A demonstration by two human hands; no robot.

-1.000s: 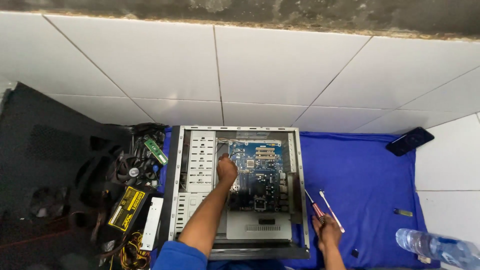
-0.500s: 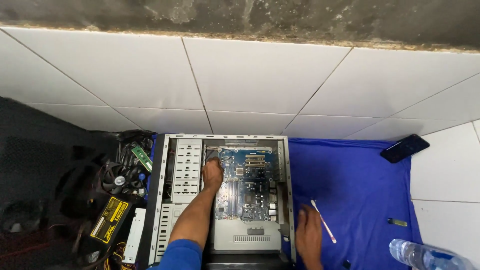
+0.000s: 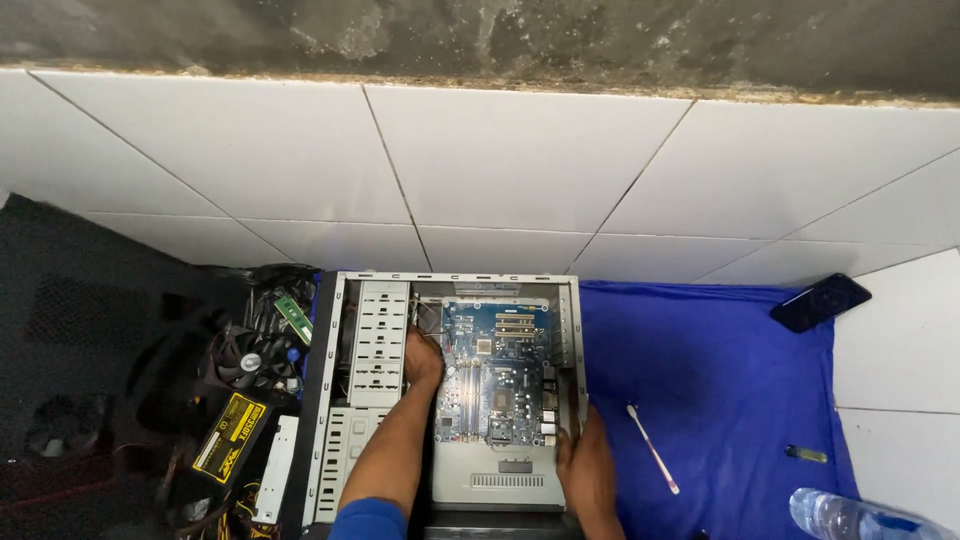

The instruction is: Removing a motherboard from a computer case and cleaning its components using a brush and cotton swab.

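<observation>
Open grey metal computer case (image 3: 455, 400) lies flat on the white tiled floor (image 3: 520, 170), side panel off, blue motherboard (image 3: 497, 372) seated in the case's right half. Left hand (image 3: 422, 358) is inside the case at the board's left edge, beside the perforated drive cage (image 3: 380, 340); fingers curl down onto something, cannot tell what or whether closed on it. Right hand (image 3: 585, 462) sits on the case's right wall near the lower corner, fingers wrapped over the rim, looks like a bracing grip on the case. To do this well, judged: keep the right hand steady on the wall so the case doesn't slide, work the left fingers at the board edge without pressing on components or snagging loose wires at the case's top left. Right of the case: blue cloth (image 3: 720, 390) with a white-handled slim screwdriver (image 3: 652, 447), black phone (image 3: 820, 302) at the cloth's far corner, small dark bit (image 3: 806, 454), clear plastic water bottle (image 3: 860, 517). Left of the case: black cooling fan (image 3: 240, 355), green memory stick (image 3: 294, 316), black power supply with yellow label (image 3: 228, 450), tangled cables crowding that side.
</observation>
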